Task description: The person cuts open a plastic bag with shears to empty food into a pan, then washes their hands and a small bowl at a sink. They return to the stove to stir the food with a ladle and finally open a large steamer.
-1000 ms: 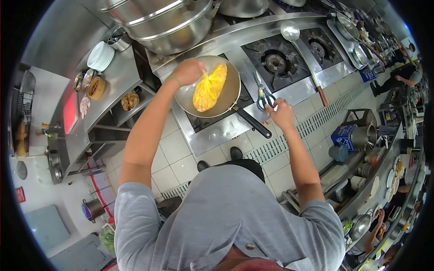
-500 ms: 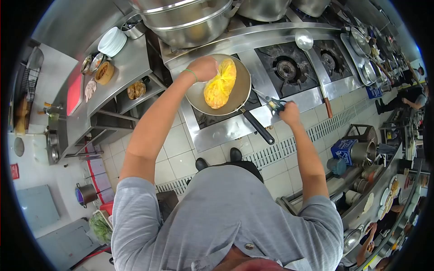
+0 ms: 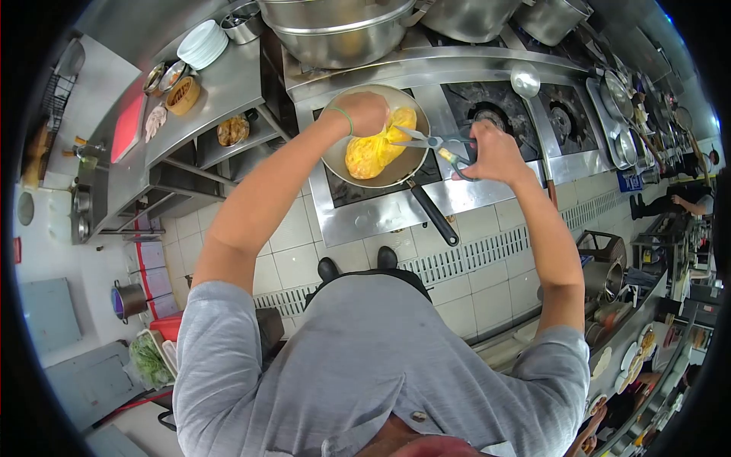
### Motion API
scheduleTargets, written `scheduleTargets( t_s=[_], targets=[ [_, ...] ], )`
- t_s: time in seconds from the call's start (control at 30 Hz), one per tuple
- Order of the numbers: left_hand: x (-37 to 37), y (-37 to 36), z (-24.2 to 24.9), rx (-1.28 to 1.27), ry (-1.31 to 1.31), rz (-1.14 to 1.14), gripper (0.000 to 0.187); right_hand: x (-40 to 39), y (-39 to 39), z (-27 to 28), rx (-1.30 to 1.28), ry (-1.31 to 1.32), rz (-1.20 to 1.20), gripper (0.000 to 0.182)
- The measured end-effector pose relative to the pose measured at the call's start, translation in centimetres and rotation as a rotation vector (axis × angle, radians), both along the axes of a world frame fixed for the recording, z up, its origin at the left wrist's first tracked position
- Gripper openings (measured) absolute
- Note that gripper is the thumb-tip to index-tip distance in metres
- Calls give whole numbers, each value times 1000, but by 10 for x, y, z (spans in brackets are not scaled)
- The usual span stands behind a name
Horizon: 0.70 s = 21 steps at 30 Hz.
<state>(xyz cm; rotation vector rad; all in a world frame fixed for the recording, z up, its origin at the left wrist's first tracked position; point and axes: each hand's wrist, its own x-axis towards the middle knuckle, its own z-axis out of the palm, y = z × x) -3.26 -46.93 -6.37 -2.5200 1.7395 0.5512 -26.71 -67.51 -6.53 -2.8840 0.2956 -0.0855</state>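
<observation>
A frying pan (image 3: 335,158) with a black handle rests on the near-left burner of the stove. In it lies a clear plastic bag (image 3: 369,158) full of yellow food, gathered at its middle. My left hand (image 3: 364,113) is closed on the gathered part of the bag, over the pan. Scissors (image 3: 434,142) are in my right hand (image 3: 493,152), thumb and fingers in the handle loops. Their blades are spread, with the tips right at the bag beside my left hand.
Large steel pots (image 3: 343,34) stand along the back. A long-handled ladle (image 3: 525,80) lies between two burners (image 3: 487,114). On the left, a steel counter (image 3: 228,87) holds stacked white plates (image 3: 202,44) and a red cutting board (image 3: 128,129). Another person (image 3: 697,199) stands far right.
My right hand has brought the scissors left and up from the stove's front edge to the bag, and the blades have opened. My left hand keeps its hold on the bag.
</observation>
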Motion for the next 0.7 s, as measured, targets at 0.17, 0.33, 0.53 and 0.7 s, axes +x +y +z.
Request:
scheduleTargets(
  t_s=[0.17,0.33,0.53,0.7],
  targets=[
    [-8,1,-5,-42,50,30,24,44,5,-2,-5,183,133,76],
    [-13,-1,-8,-100,-20,-53,22,56,29,-13,64,279,124,76],
    [-8,10,-1,-111,44,5,19,40,40,-20,169,358,-54,75],
    [-24,1,16,-87,27,2,20,47,65,-36,90,127,-80,75]
  ],
)
